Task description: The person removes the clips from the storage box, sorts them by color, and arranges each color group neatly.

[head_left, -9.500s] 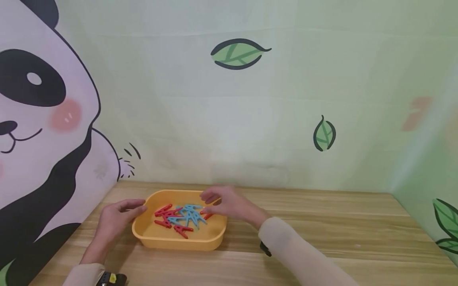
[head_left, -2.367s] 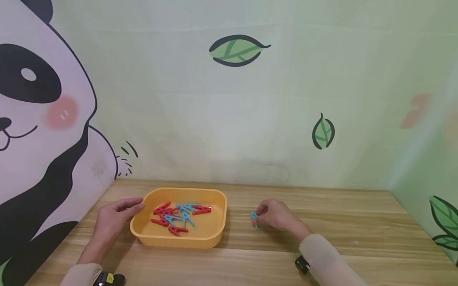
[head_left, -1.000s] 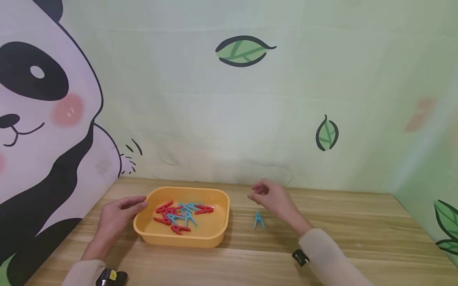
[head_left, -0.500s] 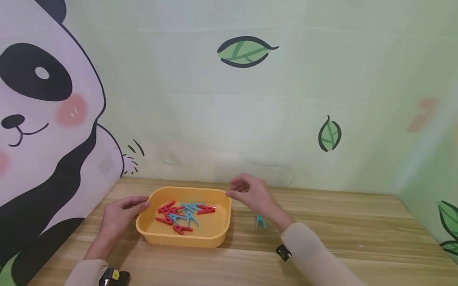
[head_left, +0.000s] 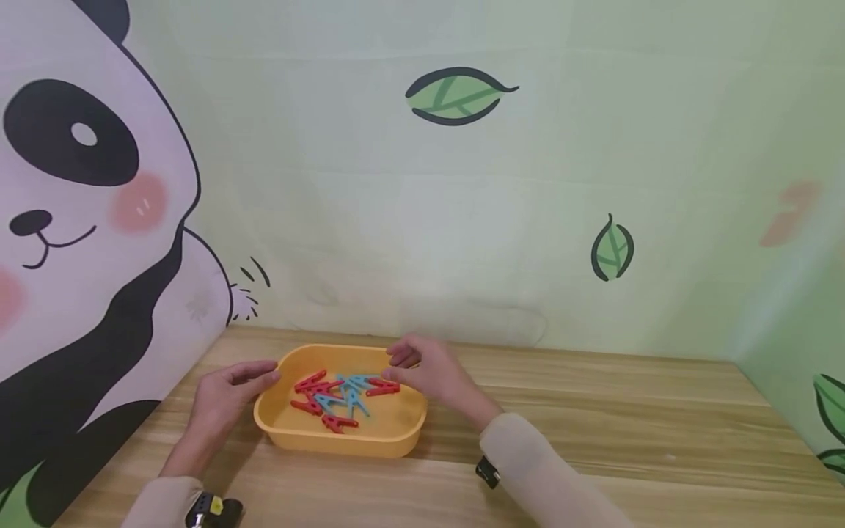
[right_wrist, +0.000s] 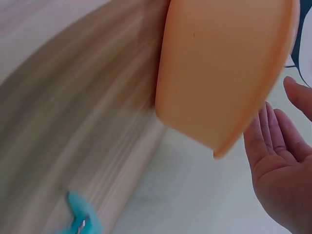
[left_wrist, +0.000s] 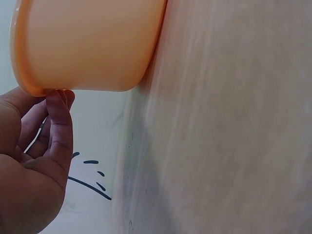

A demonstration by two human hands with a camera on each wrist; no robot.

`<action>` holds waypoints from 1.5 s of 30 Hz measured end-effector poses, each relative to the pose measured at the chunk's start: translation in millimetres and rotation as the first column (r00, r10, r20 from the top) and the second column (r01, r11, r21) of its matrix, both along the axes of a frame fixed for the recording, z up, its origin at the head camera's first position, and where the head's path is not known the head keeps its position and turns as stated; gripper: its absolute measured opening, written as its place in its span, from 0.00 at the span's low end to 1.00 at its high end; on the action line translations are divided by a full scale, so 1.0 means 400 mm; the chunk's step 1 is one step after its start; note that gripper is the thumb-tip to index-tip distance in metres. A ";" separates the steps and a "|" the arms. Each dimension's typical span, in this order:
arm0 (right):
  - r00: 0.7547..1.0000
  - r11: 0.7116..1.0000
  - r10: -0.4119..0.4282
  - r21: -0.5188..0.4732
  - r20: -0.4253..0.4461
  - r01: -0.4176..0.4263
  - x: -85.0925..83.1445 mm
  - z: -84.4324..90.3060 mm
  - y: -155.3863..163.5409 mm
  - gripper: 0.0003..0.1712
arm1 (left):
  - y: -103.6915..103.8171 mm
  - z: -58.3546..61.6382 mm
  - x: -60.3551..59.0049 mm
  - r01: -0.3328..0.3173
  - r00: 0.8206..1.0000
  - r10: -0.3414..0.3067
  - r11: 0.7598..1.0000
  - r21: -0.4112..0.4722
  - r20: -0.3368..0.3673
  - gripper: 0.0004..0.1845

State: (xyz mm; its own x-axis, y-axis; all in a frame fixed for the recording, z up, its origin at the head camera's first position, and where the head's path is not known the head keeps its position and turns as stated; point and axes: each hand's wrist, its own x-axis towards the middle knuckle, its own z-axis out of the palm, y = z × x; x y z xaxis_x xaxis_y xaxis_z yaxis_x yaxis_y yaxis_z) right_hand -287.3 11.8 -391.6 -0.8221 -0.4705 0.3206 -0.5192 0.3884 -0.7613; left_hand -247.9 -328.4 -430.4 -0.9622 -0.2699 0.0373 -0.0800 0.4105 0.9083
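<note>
A yellow plastic basin stands on the table with several red clothespins and blue clothespins lying loose inside. At its left end my left hand pinches the rim between thumb and fingers, which the left wrist view shows close up. My right hand hovers over the basin's right end, thumb and fingers apart and holding nothing. Its fingertips are near a red clothespin lying at the right of the pile. One blue clothespin lies on the table outside the basin; in the head view my right forearm hides it.
The wood-grain table extends to the right of the basin. Behind it hangs a pale green backdrop printed with a panda and leaves. Each wrist wears a small black device.
My right hand carried a blue clothespin out of the basin, released it on the table to the right, then came back left over the basin. My left hand has stayed at the rim.
</note>
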 end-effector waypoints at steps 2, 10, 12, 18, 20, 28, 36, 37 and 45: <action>1.000 1.000 0.010 0.005 0.019 -0.010 -0.002 -0.007 -0.018 0.15 | -0.001 0.000 0.001 0.002 1.000 -0.002 1.000 -0.003 -0.008 0.29; 0.993 1.000 0.025 0.015 0.114 -0.026 -0.002 -0.023 -0.082 0.17 | 0.000 0.002 0.004 0.003 1.000 -0.003 1.000 -0.015 -0.024 0.29; 0.992 0.999 0.023 0.027 0.122 -0.026 0.000 -0.025 -0.094 0.17 | 0.002 0.003 0.005 0.006 0.999 -0.007 1.000 -0.019 -0.032 0.28; 0.987 0.993 0.003 0.119 0.158 -0.022 0.002 -0.027 -0.122 0.16 | 0.004 0.003 0.001 0.008 0.999 -0.009 1.000 -0.019 -0.035 0.28; 0.986 0.990 -0.004 0.139 0.170 -0.020 0.000 -0.032 -0.133 0.17 | 0.003 0.003 0.002 0.007 1.000 -0.007 1.000 -0.016 -0.029 0.29; 0.982 0.980 -0.015 0.196 0.190 -0.023 -0.008 -0.044 -0.155 0.17 | 0.001 0.005 0.003 0.002 1.000 -0.002 1.000 -0.016 -0.028 0.28; 0.980 0.957 -0.034 0.288 0.195 -0.024 -0.011 -0.045 -0.167 0.20 | 0.000 0.004 0.001 0.003 1.000 -0.003 1.000 -0.010 -0.019 0.30; 0.981 0.954 -0.031 0.299 0.193 -0.029 -0.010 -0.046 -0.169 0.20 | -0.001 0.003 0.001 0.002 1.000 -0.003 1.000 -0.011 -0.018 0.30; 0.975 0.950 -0.040 0.311 0.218 -0.031 -0.010 -0.057 -0.181 0.17 | 0.001 0.000 -0.001 -0.002 1.000 0.002 1.000 0.004 -0.012 0.29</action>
State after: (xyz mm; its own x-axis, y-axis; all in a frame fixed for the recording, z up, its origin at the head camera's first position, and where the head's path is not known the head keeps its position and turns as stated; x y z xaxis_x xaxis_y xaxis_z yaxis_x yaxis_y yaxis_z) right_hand -291.5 -60.7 -414.2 -0.8575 -0.5136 -0.0287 -0.3515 0.6258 -0.6963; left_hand -248.2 -327.9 -430.3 -0.9612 -0.2718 0.0476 -0.0698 0.4063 0.9111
